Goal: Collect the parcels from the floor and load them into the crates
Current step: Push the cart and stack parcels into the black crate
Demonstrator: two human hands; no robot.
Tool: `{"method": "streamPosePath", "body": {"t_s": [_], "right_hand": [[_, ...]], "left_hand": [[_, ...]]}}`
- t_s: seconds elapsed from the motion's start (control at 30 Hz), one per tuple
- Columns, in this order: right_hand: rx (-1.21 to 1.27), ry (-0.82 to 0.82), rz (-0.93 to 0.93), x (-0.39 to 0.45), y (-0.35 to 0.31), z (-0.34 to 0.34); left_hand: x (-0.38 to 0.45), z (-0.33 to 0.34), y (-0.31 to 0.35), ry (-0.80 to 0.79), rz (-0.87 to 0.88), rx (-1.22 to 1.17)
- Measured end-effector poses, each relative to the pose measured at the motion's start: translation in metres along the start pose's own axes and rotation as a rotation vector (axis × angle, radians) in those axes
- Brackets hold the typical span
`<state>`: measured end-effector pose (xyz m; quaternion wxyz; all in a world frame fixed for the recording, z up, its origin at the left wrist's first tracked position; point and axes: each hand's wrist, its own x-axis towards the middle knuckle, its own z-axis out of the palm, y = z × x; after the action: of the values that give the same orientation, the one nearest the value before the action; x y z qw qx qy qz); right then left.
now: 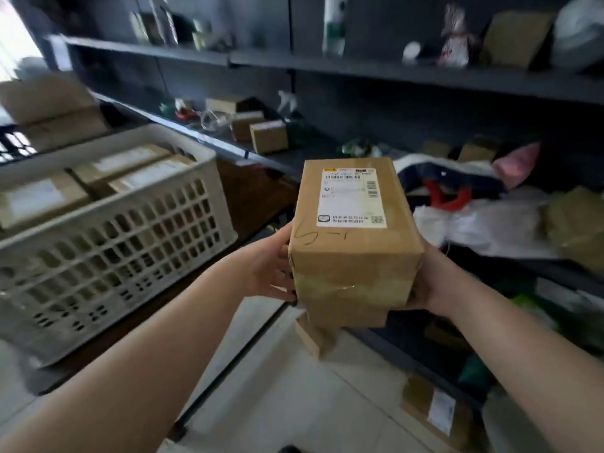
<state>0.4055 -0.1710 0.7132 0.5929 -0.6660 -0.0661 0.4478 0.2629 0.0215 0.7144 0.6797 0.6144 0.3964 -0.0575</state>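
I hold a brown cardboard parcel (351, 243) with a white shipping label and pen marks on top, raised in front of me. My left hand (271, 266) grips its left side and my right hand (431, 279) its right side. A second, smaller brown parcel (322, 328) sits pressed under the first one, partly hidden. To the left stands a white slotted plastic crate (108, 237) with several brown parcels (130, 171) lying inside it. Another labelled parcel (434, 410) lies on the floor at the lower right.
Dark metal shelving (392, 73) runs across the back and right, loaded with small boxes (268, 135), bags (474, 223) and a bottle. The crate rests on a dark low surface (248, 197). Light floor tiles (281, 397) show below my arms.
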Motion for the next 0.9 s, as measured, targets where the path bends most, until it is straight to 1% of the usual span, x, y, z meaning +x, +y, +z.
{"method": "streamPosePath", "body": {"t_s": [0.07, 0.17, 0.27, 0.37, 0.5, 0.63, 0.73, 0.9], "right_hand": [[-0.072, 0.017, -0.032, -0.064, -0.047, 0.018], [-0.116, -0.012, -0.059, -0.134, -0.096, 0.043], [-0.133, -0.090, -0.053, -0.174, -0.128, 0.071], [-0.174, -0.245, -0.038, -0.201, -0.151, 0.117], [-0.263, -0.400, -0.059, -0.240, -0.163, 0.190], [-0.349, -0.532, -0.093, -0.263, -0.164, 0.260], [-0.409, -0.615, -0.111, -0.274, -0.161, 0.313], [-0.491, -0.698, -0.109, -0.290, -0.147, 0.413]], "left_hand": [[-0.068, -0.004, 0.032, 0.044, 0.029, -0.043], [-0.157, -0.018, 0.062, 0.117, 0.044, -0.083], [-0.235, -0.037, 0.078, 0.181, 0.070, -0.107], [-0.308, -0.062, 0.079, 0.285, 0.144, -0.154], [-0.389, -0.104, 0.062, 0.407, 0.138, -0.201], [-0.451, -0.145, 0.038, 0.556, 0.117, -0.201], [-0.485, -0.180, 0.018, 0.621, 0.129, -0.235], [-0.524, -0.258, -0.022, 0.705, 0.140, -0.270]]}}
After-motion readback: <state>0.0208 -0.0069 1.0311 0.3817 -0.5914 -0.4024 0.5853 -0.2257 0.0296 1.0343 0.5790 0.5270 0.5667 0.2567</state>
